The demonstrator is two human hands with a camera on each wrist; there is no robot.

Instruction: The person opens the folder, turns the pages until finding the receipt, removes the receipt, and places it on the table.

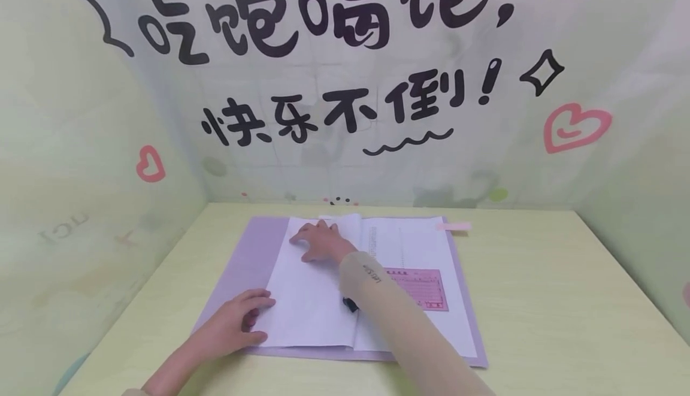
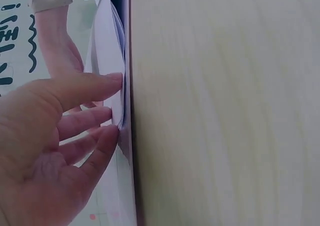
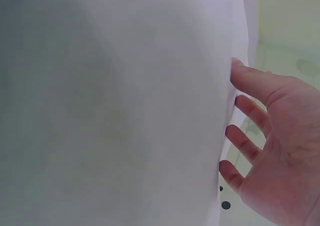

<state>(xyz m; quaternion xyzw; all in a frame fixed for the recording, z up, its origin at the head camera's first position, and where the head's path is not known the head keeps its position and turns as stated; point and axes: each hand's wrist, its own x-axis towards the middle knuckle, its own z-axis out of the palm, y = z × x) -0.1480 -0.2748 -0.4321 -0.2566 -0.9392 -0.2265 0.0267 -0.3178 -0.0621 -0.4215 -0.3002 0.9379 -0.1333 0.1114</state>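
A purple folder (image 1: 259, 246) lies spread on the table, with white sheets (image 1: 307, 318) over much of its left side and another white page (image 1: 426, 246) on the right. My right hand (image 1: 321, 241) rests its spread fingertips on the upper part of the left sheets; the right wrist view shows those fingers (image 3: 243, 143) along the paper's edge. At the lower left corner, my left hand (image 1: 237, 321) touches the sheets' edge with loosely bent fingers and thumb. A pink printed slip (image 1: 426, 290) lies on the right page, partly hidden by my right sleeve.
A pale pink tab (image 1: 455, 226) sticks out from the folder's upper right edge. Beside my right forearm shows a small black thing (image 1: 350, 304), partly hidden. The light wooden table (image 1: 550, 300) meets a printed wall covering (image 1: 323, 168) behind and at both sides.
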